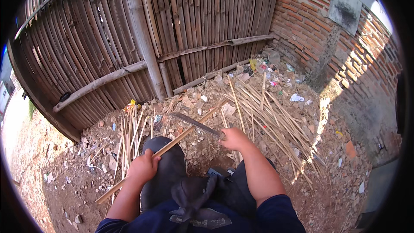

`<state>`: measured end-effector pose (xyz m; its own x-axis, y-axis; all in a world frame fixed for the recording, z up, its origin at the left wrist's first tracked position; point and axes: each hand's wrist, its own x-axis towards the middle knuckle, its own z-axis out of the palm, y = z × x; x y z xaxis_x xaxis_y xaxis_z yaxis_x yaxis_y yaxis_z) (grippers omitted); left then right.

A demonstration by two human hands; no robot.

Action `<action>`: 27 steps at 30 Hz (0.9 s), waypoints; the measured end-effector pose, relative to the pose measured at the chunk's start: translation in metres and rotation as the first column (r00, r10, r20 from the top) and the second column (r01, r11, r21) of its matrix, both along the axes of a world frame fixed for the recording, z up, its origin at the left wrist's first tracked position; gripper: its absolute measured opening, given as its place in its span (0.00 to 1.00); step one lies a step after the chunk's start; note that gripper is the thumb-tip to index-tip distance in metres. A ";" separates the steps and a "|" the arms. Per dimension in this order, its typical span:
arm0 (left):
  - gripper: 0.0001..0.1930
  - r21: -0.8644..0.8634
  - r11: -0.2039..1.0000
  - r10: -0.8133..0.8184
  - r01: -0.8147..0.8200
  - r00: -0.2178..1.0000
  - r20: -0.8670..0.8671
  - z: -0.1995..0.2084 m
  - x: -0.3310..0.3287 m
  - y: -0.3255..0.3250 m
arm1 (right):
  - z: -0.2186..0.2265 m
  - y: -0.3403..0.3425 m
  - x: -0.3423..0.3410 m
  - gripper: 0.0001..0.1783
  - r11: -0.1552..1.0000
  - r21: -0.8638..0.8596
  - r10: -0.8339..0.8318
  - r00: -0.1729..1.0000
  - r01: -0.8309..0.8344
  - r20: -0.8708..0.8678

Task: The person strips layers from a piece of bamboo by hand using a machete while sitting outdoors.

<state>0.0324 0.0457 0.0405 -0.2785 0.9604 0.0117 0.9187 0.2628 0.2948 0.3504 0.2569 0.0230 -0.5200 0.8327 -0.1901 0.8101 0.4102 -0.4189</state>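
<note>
My left hand (pixel 143 167) is closed round a long, flat bamboo strip (pixel 172 143), which slants from the lower left up to the right, across my left knee. In my right hand (pixel 235 139) is the handle of a machete (pixel 196 123). Its dark blade points up and left and crosses the strip beyond my knee; whether the edge touches the strip I cannot tell. A large pile of split bamboo strips (pixel 276 121) lies on the ground to the right. A smaller bunch of strips (pixel 128 133) lies left of my left knee.
Ahead stands a bamboo slat fence (pixel 207 13) with a thick upright pole (pixel 144 39). A brick wall (pixel 302 13) closes the right side. Rubble and litter (pixel 269 67) cover the ground, thickest near the corner. A dark box-shaped thing (pixel 219 172) is between my thighs.
</note>
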 end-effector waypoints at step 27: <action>0.19 0.022 1.000 -0.014 0.014 1.000 -0.006 -0.005 -0.005 0.000 | 0.005 -0.026 -0.021 0.21 0.987 0.022 0.158 0.987 -0.159 0.035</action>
